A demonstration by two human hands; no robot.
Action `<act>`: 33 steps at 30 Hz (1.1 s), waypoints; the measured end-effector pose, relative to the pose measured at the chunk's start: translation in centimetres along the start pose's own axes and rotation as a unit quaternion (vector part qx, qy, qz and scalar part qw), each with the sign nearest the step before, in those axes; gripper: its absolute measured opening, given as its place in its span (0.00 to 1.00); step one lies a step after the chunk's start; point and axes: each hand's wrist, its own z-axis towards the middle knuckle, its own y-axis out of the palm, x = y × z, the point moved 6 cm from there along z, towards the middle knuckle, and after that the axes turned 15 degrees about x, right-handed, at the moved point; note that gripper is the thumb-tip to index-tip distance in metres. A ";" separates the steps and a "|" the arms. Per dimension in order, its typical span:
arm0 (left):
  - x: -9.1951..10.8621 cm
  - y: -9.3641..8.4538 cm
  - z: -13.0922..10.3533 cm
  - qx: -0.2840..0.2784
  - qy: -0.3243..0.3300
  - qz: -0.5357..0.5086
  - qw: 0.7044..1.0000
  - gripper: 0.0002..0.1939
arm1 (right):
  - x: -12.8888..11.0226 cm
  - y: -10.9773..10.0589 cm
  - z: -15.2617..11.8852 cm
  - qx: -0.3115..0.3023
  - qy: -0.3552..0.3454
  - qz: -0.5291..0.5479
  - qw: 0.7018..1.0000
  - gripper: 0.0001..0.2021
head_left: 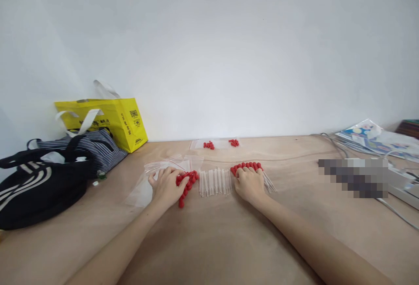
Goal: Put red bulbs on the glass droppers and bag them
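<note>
My left hand rests at a heap of small red bulb-shaped pieces, its fingers spread and bent, thumb and index finger touching the heap. Clear zip bags lie partly beneath it. A row of slim translucent plastic tubes stretches between my two hands. My right hand has curled fingers over a row of white sticks with red bulb ends. The bulbs show above the knuckles, and thin stick ends fan out on the right. The palm hides the rest of this row.
Against the wall lies a flat clear bag holding red pieces and pale sticks. At left stand a yellow bag, a striped bag and a black bag. On the right are a white power strip, cables and printed sheets.
</note>
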 end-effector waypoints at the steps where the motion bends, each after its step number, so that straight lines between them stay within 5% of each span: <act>1: -0.1 0.4 0.5 -0.015 -0.002 0.006 1.000 0.12 | -0.2 -0.1 0.1 0.000 0.001 0.005 1.000 0.12; 9: 0.3 3.4 3.1 -0.070 0.004 0.021 0.997 0.13 | -0.8 0.7 1.2 -0.064 0.038 -0.003 0.997 0.14; 22: 1.4 3.3 2.6 -0.035 0.045 0.041 0.998 0.10 | -1.5 2.1 2.1 -0.114 0.063 -0.017 0.991 0.11; 30: 2.7 1.1 1.8 0.026 0.065 0.024 0.997 0.08 | -1.7 1.1 2.1 -0.109 0.043 0.004 0.993 0.12; 33: 4.1 -0.5 -0.2 0.033 0.103 -0.083 0.991 0.07 | -1.3 -0.2 1.3 -0.101 0.008 0.042 0.994 0.12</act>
